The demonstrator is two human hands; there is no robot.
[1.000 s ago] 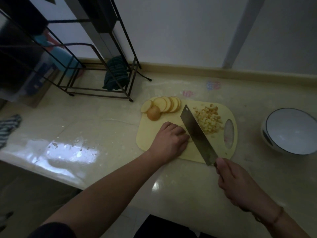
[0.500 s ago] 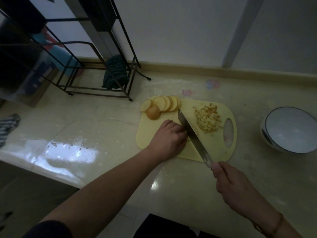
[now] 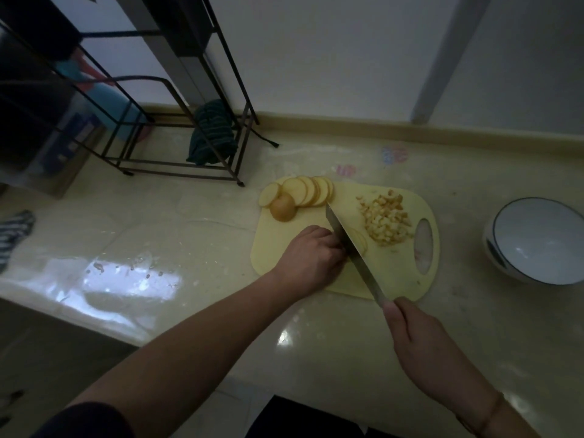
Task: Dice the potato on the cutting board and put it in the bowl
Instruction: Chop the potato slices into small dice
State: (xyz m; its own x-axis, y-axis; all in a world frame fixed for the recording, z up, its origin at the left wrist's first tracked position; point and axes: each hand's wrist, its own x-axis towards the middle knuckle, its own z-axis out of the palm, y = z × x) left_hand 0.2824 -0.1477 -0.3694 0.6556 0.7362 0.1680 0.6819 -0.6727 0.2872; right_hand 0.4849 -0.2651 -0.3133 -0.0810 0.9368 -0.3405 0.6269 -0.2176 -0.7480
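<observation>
On the smooth yellow cutting board (image 3: 271, 248), round flat potato slices (image 3: 308, 191) lay at the far left corner. Small bumpy potato cubes (image 3: 385, 221) sat beside the handle hole. The left hand (image 3: 311, 257) curled its fingers on a slice. The right hand (image 3: 420, 339) gripped the shiny flat knife (image 3: 350, 245). The round white bowl (image 3: 537, 240) stood right of the board.

A pale, glossy countertop (image 3: 196, 235) runs along a white wall (image 3: 331, 58), window light glaring off its near edge. A black wire rack (image 3: 177, 128) stands at the back left with a dark green striped cloth (image 3: 211, 134) bunched against its base. A light blue container (image 3: 110, 102) sits behind the rack's bars. A striped towel (image 3: 14, 232) lies at the counter's far left edge.
</observation>
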